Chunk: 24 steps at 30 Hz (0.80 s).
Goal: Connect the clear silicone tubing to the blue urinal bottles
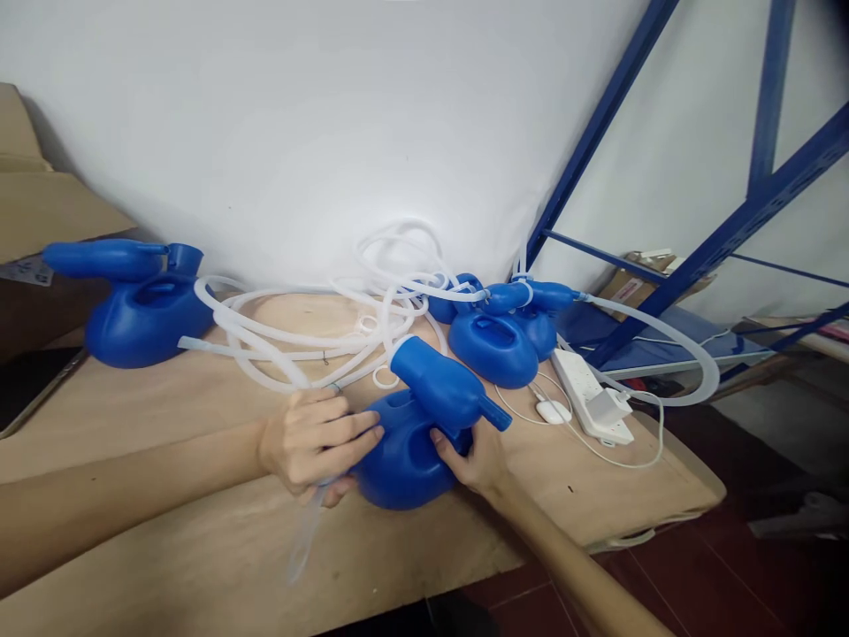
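Observation:
A blue plastic urinal bottle (404, 460) lies on the table in front of me. A blue funnel-like cup piece (444, 385) with a ribbed spout rests on top of it. My right hand (481, 460) grips the bottle at its right side, thumb on the near face and fingers hidden behind. My left hand (318, 442) is closed at the bottle's left side, its fingertips against the blue plastic. From below that hand hangs a blurred translucent tube or strip (306, 535), pinched in the fingers. White tubing (285, 341) lies coiled just behind this hand.
Another blue bottle (146, 318) stands at the left by a cardboard box (53, 203). More blue bottles (494, 349) with tubes are at the back right. Nearby lie a white ring (386, 378), a power strip (590, 398) and cables. A blue metal rack (703, 230) rises at right.

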Each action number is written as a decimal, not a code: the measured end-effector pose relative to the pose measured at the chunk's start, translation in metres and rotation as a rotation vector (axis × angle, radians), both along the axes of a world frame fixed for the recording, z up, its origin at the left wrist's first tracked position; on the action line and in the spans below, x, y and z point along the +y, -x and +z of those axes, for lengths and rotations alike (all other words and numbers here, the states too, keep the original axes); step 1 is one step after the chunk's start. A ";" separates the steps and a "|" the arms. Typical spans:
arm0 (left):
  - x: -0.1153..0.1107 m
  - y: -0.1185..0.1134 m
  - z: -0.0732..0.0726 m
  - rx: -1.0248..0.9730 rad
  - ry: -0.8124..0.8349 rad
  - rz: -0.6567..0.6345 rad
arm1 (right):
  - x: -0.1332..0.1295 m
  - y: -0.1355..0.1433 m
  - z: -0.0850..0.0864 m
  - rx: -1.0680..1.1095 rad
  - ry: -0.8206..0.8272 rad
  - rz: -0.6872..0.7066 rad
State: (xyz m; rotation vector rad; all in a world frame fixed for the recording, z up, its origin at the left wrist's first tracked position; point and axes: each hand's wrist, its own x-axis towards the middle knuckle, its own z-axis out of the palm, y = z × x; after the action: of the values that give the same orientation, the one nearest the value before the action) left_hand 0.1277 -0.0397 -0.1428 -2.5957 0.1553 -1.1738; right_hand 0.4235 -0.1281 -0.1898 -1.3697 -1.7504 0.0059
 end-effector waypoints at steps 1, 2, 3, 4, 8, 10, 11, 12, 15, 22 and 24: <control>-0.007 -0.001 0.000 -0.046 0.031 0.053 | 0.000 0.001 0.002 -0.005 -0.015 -0.004; -0.014 -0.003 0.001 -0.088 0.078 0.117 | 0.000 0.003 0.003 -0.009 -0.032 -0.008; -0.022 -0.005 0.002 -0.127 0.133 0.191 | -0.001 0.005 0.005 -0.011 -0.047 -0.012; -0.029 -0.007 0.003 -0.162 0.189 0.272 | -0.002 0.006 0.006 -0.010 -0.061 -0.015; -0.054 -0.016 0.010 -0.200 0.404 0.635 | -0.007 0.011 0.008 0.003 -0.075 -0.032; -0.061 -0.021 0.016 -0.177 0.499 0.789 | -0.009 0.015 0.009 0.008 -0.070 -0.046; -0.063 -0.024 0.020 -0.158 0.543 0.860 | -0.011 0.017 0.009 0.012 -0.068 -0.056; -0.064 -0.027 0.024 -0.142 0.579 0.934 | -0.012 0.019 0.009 0.017 -0.068 -0.068; -0.063 -0.037 0.033 -0.118 0.616 1.178 | -0.013 0.027 0.007 0.031 -0.070 -0.114; -0.063 -0.035 0.043 -0.050 0.661 1.261 | -0.013 0.025 0.002 -0.047 -0.126 -0.129; -0.060 -0.021 0.042 0.030 0.643 1.106 | -0.013 0.021 0.004 -0.079 -0.132 -0.094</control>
State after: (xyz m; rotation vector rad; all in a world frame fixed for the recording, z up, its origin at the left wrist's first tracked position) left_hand 0.1488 -0.1000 -0.1012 -2.4265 -1.6444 -0.7769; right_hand 0.4024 -0.1411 -0.1859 -1.3704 -1.7170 -0.2141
